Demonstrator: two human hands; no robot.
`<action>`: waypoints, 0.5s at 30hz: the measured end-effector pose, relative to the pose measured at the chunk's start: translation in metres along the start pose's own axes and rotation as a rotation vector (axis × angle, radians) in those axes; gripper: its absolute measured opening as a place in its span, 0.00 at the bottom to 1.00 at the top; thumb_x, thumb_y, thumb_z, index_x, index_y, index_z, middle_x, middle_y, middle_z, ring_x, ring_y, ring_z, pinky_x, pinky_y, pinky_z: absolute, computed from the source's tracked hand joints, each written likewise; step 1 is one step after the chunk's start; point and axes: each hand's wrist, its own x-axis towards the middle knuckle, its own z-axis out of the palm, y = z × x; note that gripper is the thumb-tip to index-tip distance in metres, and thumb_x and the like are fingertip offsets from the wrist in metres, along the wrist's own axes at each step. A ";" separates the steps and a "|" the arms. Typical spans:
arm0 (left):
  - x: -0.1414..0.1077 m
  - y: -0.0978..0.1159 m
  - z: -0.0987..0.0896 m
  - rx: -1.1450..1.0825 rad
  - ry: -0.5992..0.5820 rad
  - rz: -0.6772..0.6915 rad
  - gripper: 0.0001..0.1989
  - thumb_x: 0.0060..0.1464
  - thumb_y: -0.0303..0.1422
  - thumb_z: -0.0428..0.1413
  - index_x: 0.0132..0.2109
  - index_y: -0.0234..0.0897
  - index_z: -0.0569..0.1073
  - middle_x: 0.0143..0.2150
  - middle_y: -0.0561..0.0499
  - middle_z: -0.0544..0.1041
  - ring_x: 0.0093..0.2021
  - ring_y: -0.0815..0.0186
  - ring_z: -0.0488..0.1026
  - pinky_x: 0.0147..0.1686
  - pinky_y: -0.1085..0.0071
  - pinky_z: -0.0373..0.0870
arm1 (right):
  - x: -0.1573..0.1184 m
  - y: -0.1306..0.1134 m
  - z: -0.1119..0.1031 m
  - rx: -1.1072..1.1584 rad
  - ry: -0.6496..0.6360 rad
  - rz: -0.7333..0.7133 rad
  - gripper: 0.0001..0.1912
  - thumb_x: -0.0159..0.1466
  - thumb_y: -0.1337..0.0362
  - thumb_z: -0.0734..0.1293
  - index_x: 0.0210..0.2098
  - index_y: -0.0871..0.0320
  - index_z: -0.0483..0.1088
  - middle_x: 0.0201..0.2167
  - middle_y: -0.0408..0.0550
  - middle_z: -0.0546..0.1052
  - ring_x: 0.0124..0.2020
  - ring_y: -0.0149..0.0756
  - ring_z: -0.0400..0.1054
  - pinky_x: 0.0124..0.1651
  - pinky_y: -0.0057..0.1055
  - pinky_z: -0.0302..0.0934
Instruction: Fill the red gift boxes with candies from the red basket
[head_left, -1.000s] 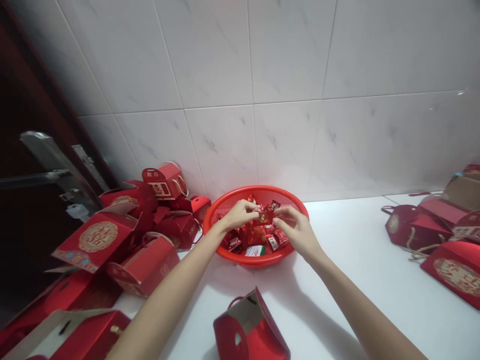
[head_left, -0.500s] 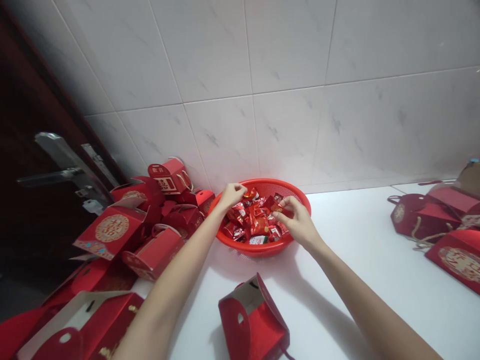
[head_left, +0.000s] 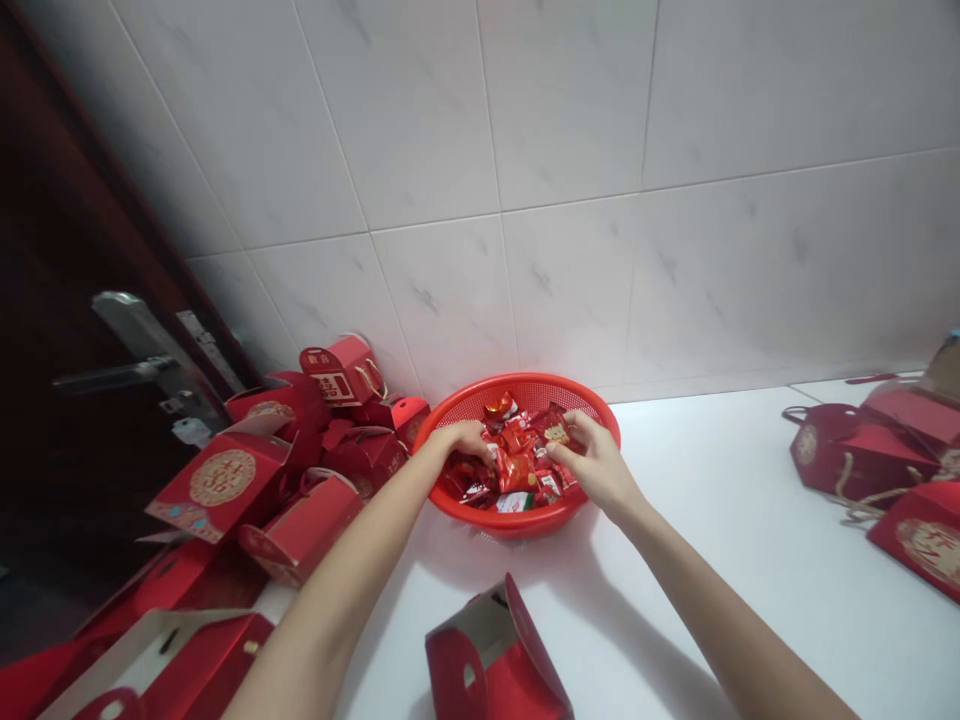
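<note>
A red plastic basket [head_left: 517,528] with perforated sides stands by the wall, holding many wrapped candies [head_left: 517,472] in red and gold. My left hand [head_left: 459,440] reaches over its left side, fingertips curled down among the candies; whatever they pinch is hidden. At the right side, my right hand [head_left: 600,468] has its thumb and fingers around a dark red wrapped candy [head_left: 553,424] with gold print. In front of the basket, nearer to me, a red paper gift box [head_left: 491,660] stands with its top open.
Several red gift boxes [head_left: 225,480] are piled on the left, some with rope handles. More red boxes [head_left: 855,445] lie at the right edge of the white tabletop [head_left: 690,500]. Behind rises a tiled wall [head_left: 570,290]; a dark door with a metal handle [head_left: 142,370] is at left.
My left hand has dropped from the basket's back left toward its middle, into the candies. My right hand stays at the right side with the dark red candy. The view has tilted up slightly.
</note>
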 end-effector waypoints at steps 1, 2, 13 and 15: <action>0.000 -0.001 -0.001 -0.033 0.012 0.027 0.13 0.28 0.30 0.68 0.27 0.37 0.76 0.25 0.54 0.78 0.29 0.60 0.76 0.28 0.72 0.70 | 0.000 0.001 0.000 0.014 -0.001 0.011 0.11 0.53 0.60 0.69 0.34 0.54 0.65 0.36 0.46 0.77 0.43 0.44 0.74 0.47 0.41 0.67; 0.000 -0.002 -0.002 -0.066 0.020 0.055 0.13 0.29 0.29 0.67 0.28 0.37 0.77 0.25 0.55 0.78 0.30 0.61 0.76 0.29 0.72 0.70 | 0.000 0.001 0.000 0.025 0.002 0.023 0.12 0.53 0.60 0.69 0.34 0.53 0.65 0.35 0.46 0.77 0.42 0.44 0.74 0.47 0.40 0.68; -0.002 0.010 -0.011 -0.485 0.217 0.332 0.10 0.38 0.33 0.55 0.31 0.36 0.75 0.28 0.53 0.76 0.29 0.67 0.71 0.30 0.73 0.65 | -0.001 -0.002 0.004 0.113 0.008 0.124 0.15 0.52 0.60 0.68 0.38 0.53 0.65 0.35 0.47 0.80 0.41 0.45 0.75 0.45 0.42 0.69; 0.002 0.009 -0.012 -0.536 0.280 0.339 0.10 0.39 0.35 0.54 0.31 0.36 0.74 0.28 0.52 0.76 0.29 0.67 0.71 0.29 0.72 0.65 | -0.001 -0.004 0.004 0.103 0.009 0.125 0.16 0.52 0.60 0.68 0.40 0.53 0.66 0.35 0.47 0.80 0.41 0.46 0.76 0.45 0.42 0.68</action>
